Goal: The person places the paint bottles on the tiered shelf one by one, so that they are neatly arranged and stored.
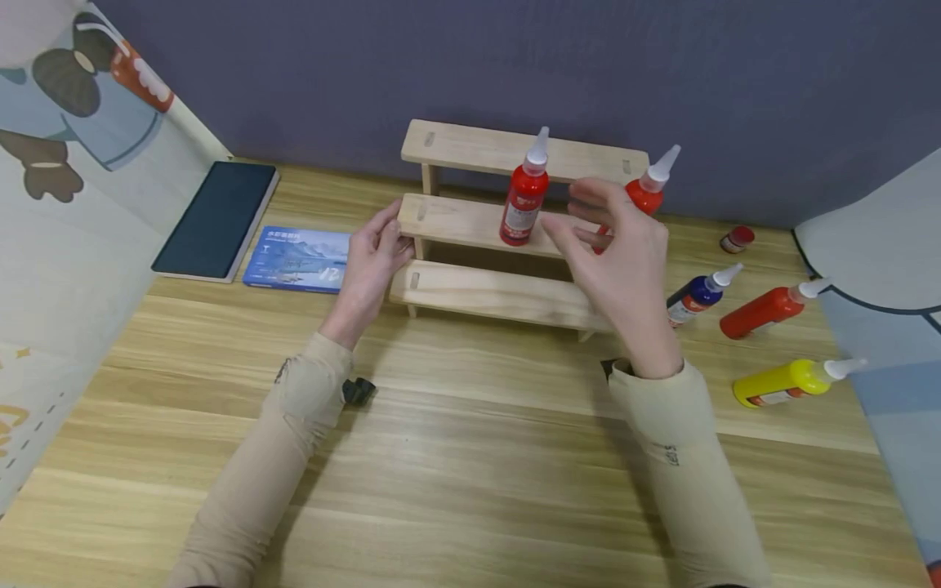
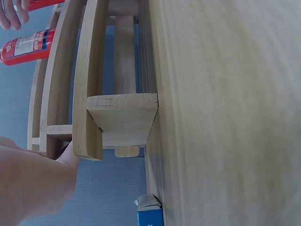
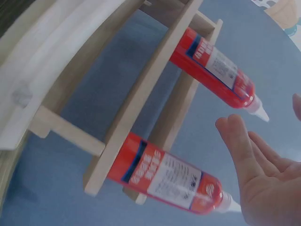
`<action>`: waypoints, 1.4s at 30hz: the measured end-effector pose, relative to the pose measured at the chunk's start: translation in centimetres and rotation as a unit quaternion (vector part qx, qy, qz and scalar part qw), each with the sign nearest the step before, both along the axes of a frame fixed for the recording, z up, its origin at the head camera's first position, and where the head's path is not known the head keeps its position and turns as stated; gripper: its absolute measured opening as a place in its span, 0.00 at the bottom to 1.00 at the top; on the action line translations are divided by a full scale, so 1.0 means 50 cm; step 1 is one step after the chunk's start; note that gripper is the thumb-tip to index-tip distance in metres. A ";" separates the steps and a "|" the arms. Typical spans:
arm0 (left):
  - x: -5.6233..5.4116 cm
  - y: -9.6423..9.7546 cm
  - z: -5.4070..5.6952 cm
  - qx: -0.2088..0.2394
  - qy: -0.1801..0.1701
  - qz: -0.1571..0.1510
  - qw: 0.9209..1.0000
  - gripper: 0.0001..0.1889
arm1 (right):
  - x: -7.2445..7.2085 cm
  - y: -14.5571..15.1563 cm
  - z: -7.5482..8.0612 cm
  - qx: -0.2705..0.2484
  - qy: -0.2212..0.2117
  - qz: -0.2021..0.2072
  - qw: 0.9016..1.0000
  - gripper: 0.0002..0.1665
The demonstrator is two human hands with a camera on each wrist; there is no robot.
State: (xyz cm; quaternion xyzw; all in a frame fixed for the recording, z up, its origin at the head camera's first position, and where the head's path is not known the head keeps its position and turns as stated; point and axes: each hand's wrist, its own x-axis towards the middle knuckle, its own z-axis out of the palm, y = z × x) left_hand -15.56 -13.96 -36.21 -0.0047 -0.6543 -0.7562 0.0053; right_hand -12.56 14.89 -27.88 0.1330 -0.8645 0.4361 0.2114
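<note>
A three-tier wooden stand (image 1: 500, 291) stands against the dark back panel. My left hand (image 1: 373, 261) grips the left end of its middle tier, also seen at the stand's end in the left wrist view. On that tier sits a red paint bottle (image 1: 524, 204) with a white pointed nozzle. A second red paint bottle (image 3: 169, 178) stands at the tier's right end, partly hidden behind my right hand in the head view. My right hand (image 1: 625, 261) hovers beside it with nothing held; the right wrist view shows its fingers (image 3: 237, 136) apart from both bottles.
To the right are a dark blue paint bottle (image 1: 693, 302), another red one (image 1: 764, 313), a yellow one (image 1: 779, 384) and a small red-lidded jar (image 1: 738, 239). Left of the stand lie a blue box (image 1: 294, 260) and a dark notebook (image 1: 216, 219). Printed panels flank the table.
</note>
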 end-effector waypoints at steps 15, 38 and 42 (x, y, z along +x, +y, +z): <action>0.001 -0.004 0.001 -0.002 0.003 0.003 1.000 0.26 | 0.063 0.071 0.003 -0.019 0.032 -0.022 0.999 0.26; 0.000 0.002 0.003 0.002 0.000 0.003 1.000 0.26 | 0.080 0.246 -0.021 -0.028 0.016 -0.201 0.979 0.25; 0.001 0.003 0.002 0.002 0.000 0.003 1.000 0.26 | 0.081 0.263 -0.041 -0.020 0.006 -0.203 0.979 0.25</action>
